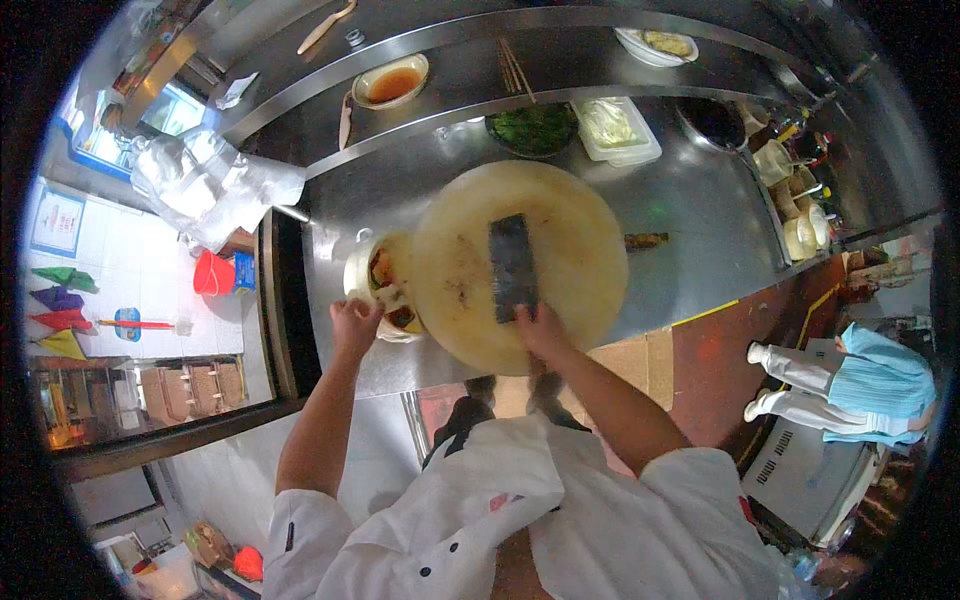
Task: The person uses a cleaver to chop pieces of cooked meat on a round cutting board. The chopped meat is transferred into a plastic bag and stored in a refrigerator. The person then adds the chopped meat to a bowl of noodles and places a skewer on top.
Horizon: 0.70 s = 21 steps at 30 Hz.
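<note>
A thick round chopping board (585, 262) stands on the steel counter before me. Over its middle is a Chinese cleaver (512, 259), its dark rectangular blade pointing away from me. My right hand (546, 336) grips it at the near end, hiding most of the handle. Left of the board is a white bowl (354, 271) with brown and green food in it, partly covered by the board's edge. At the bowl's near-left rim my left hand (355, 324) has its fingers curled. A small pale thing lies by its fingertips; whether I hold it or the rim is unclear.
Behind the board are a dark bowl of green leaves (532, 129) and a plastic tub of pale shreds (615, 129). A small patterned object (646, 241) lies to the right. A raised shelf carries a bowl of reddish-brown liquid (391, 84). Another person (874, 382) is at the far right.
</note>
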Each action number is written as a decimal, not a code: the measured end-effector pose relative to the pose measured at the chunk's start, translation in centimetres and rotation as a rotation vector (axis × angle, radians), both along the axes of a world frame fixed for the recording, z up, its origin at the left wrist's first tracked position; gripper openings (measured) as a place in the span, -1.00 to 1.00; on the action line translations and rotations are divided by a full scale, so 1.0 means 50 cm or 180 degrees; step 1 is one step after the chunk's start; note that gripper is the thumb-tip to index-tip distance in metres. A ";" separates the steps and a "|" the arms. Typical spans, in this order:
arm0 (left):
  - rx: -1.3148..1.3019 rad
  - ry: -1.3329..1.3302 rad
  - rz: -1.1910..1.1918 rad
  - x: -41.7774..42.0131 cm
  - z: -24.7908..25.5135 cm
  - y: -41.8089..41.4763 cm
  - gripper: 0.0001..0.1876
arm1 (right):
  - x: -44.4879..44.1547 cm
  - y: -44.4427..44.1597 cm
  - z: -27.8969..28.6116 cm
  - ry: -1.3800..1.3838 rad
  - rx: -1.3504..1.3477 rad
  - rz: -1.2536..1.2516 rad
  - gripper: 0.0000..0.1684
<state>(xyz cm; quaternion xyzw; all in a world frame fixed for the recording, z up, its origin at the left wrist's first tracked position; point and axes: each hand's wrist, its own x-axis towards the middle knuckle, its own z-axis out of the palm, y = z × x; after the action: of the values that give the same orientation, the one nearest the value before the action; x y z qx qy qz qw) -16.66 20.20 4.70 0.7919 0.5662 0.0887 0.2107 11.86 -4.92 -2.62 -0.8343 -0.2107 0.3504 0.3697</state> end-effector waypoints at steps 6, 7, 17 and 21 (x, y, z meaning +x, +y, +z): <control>-0.0060 0.0004 -0.0118 0.004 0.001 0.014 -0.53 | 0.016 -0.015 -0.057 0.0522 0.0172 -0.0019 -0.51; 0.0054 -0.0069 -0.0126 0.002 0.002 0.003 -0.53 | 0.043 -0.042 -0.036 0.0695 0.0081 -0.0082 -0.52; -0.0030 -0.0221 0.0045 0.018 0.046 -0.034 -0.51 | 0.382 -0.126 -0.101 0.0107 0.0568 0.0380 -0.62; 0.0053 0.0073 -0.0281 0.000 -0.018 0.004 -0.51 | 0.364 -0.004 -0.163 -0.0905 0.0947 0.1193 -0.60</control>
<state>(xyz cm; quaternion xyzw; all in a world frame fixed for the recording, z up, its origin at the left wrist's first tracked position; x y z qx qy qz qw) -16.66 20.37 3.82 0.8189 0.5322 0.0750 0.2014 30.06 -5.12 -10.75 -0.7581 -0.4603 0.2573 0.3836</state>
